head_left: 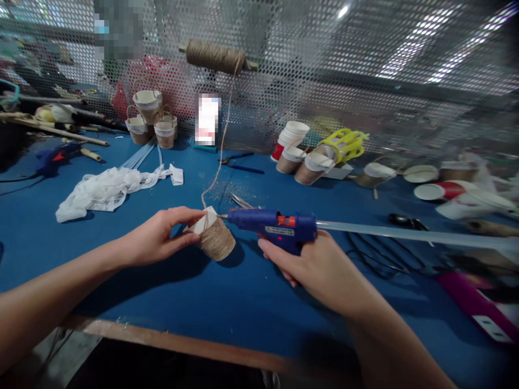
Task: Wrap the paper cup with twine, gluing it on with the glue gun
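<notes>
My left hand (164,235) pinches the white rim of a small cup wrapped in brown twine (219,241), which is tilted above the blue table (243,302). In my right hand (312,265) is a blue hot glue gun (275,227) with a long clear glue stick out of its back. Its nozzle points left and is at the cup's upper edge; whether they touch is too small to tell. A strand of twine (223,146) runs from the cup up to a twine roll (214,56) on the mesh screen.
White lace (109,189) lies at left near another blue glue gun (59,156). Twine-wrapped cups stand behind (165,133) and at right (314,168). Pliers (241,162) and scissors (243,202) lie beyond the held cup. Cables (377,254) and a purple power strip (474,302) are at right.
</notes>
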